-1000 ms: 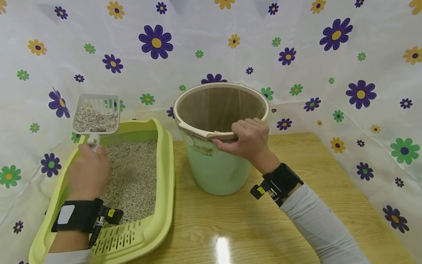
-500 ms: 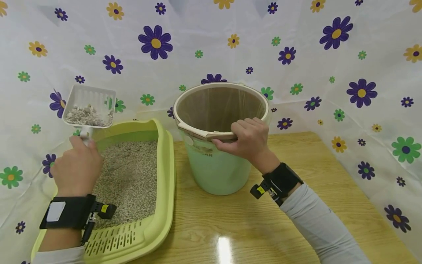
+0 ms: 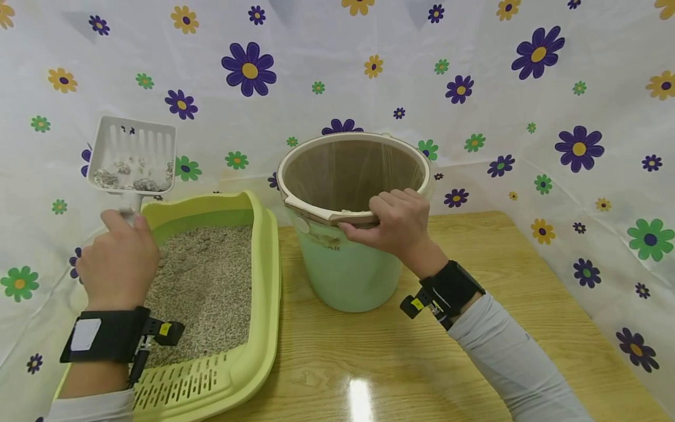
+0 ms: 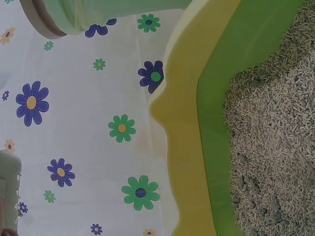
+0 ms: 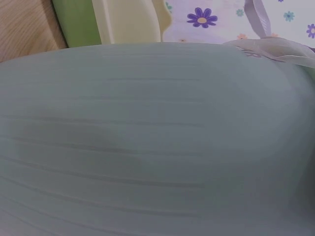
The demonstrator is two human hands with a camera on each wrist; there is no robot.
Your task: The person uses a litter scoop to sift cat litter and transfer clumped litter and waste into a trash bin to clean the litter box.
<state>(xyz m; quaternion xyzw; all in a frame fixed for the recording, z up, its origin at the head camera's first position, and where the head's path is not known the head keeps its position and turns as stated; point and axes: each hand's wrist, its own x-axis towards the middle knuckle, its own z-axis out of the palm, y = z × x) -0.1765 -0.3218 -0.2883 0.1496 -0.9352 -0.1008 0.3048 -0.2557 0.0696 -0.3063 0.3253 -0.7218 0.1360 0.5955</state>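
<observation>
My left hand [image 3: 120, 258] grips the handle of a white slotted litter scoop [image 3: 134, 155], raised over the far left end of the litter box. A few grey clumps [image 3: 145, 184] lie at the scoop's handle end. Below it, the yellow-green litter box [image 3: 265, 281] holds pellet litter [image 3: 211, 287], with darker clumps [image 4: 273, 211] showing in the left wrist view. My right hand [image 3: 398, 225] grips the near rim of a mint-green bucket [image 3: 348, 275], thumb outside and fingers over the edge. A clear bag lines the bucket. Its wall fills most of the right wrist view.
Both containers stand on a wooden table [image 3: 448, 363], the litter box at left and the bucket at centre. A white flower-print sheet [image 3: 327, 53] hangs behind and along both sides.
The scoop has risen and shifted left, and most of the loose litter in it has gone, leaving a few clumps. My right hand stays on the bucket's rim.
</observation>
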